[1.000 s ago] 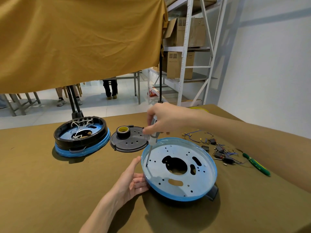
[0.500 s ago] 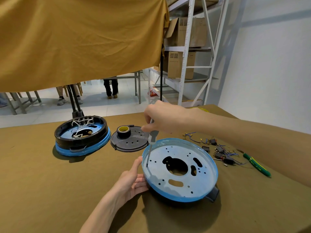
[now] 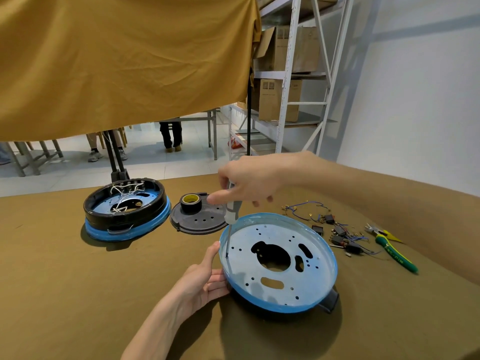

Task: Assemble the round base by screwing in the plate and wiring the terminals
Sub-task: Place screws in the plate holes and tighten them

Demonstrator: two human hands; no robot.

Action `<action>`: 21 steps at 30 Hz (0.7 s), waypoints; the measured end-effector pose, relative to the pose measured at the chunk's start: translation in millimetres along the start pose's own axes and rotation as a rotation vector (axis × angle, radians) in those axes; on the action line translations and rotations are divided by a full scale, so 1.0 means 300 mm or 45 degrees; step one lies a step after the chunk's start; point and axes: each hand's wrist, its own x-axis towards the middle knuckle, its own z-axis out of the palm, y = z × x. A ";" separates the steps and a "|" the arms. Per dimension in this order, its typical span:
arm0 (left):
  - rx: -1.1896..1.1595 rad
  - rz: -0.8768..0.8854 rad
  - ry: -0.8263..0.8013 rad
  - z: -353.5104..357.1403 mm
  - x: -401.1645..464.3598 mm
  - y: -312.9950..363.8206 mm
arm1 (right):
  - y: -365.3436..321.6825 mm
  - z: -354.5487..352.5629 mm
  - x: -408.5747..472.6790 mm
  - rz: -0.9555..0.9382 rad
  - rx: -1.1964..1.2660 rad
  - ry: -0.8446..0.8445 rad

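Two hands work the round base point(image 3: 280, 258): left hand point(image 3: 205, 279) spread against its rim, right hand point(image 3: 249, 181) gripping a screwdriver point(image 3: 232, 214) above.

Pale lettering on green pliers handle point(image 3: 397, 257) too blurred to read, box labels point(image 3: 269, 85) illegible

The table cover point(image 3: 65, 294) is olive-brown, and the cloth point(image 3: 117, 61) hanging above is mustard yellow. The round base point(image 3: 279, 263) has a pale silvery-blue plate, a bright blue rim and a black underside. The second base point(image 3: 127, 211) is black over a blue band, with white wires inside. The tape roll point(image 3: 191, 202) is black with a yellow core. The pliers point(image 3: 396, 255) have green handles with yellow markings.
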 end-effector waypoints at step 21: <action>0.021 0.009 0.004 -0.002 0.004 0.000 | 0.034 0.013 0.007 -0.041 0.157 -0.026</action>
